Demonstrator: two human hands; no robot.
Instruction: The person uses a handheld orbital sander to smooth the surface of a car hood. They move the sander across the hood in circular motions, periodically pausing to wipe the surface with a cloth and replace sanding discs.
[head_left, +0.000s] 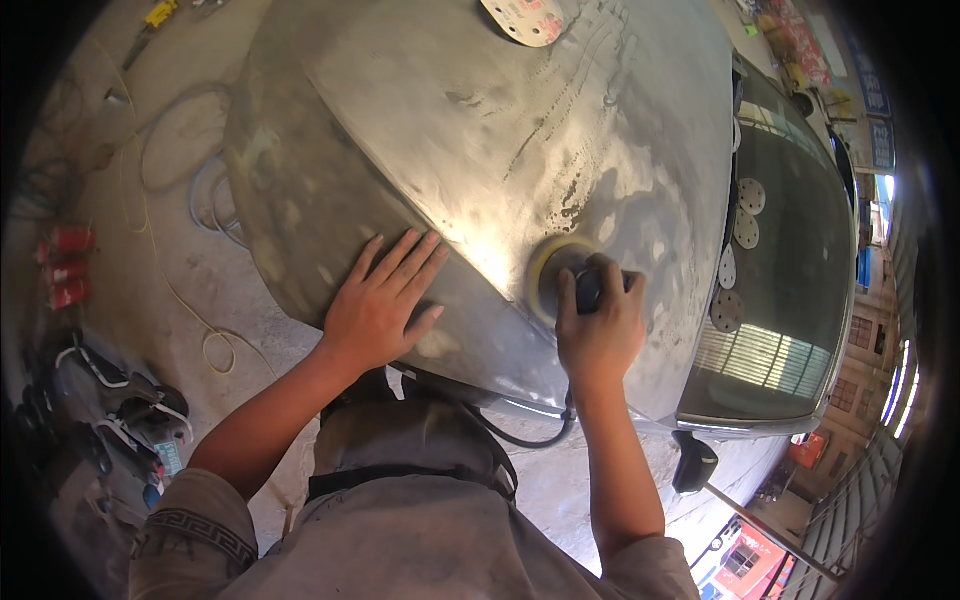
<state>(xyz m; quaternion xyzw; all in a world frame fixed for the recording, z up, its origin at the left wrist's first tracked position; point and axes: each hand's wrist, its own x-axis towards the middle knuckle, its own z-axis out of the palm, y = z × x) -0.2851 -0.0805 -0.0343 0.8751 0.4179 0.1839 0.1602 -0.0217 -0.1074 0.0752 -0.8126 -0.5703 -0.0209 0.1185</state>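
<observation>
My right hand (605, 335) is wrapped round the top of a round power sander (547, 275) with a yellowish rim. The sander rests on the dull, sanded hood (440, 110) of a car, just right of a long crease in the panel. A dark hose (530, 441) runs from below my right wrist toward my waist. To the left, my left hand (378, 305) lies flat on the car's grey front panel, fingers spread, holding nothing. Patches of lighter and darker grey mottle the surface around both hands.
A perforated sanding disc (525, 20) lies at the hood's far edge. Several more discs (746, 228) sit along the windshield (790, 250). Hoses (215, 200), red cans (68, 268) and a yellow tool (160, 13) are on the floor at left. A side mirror (694, 462) juts out at lower right.
</observation>
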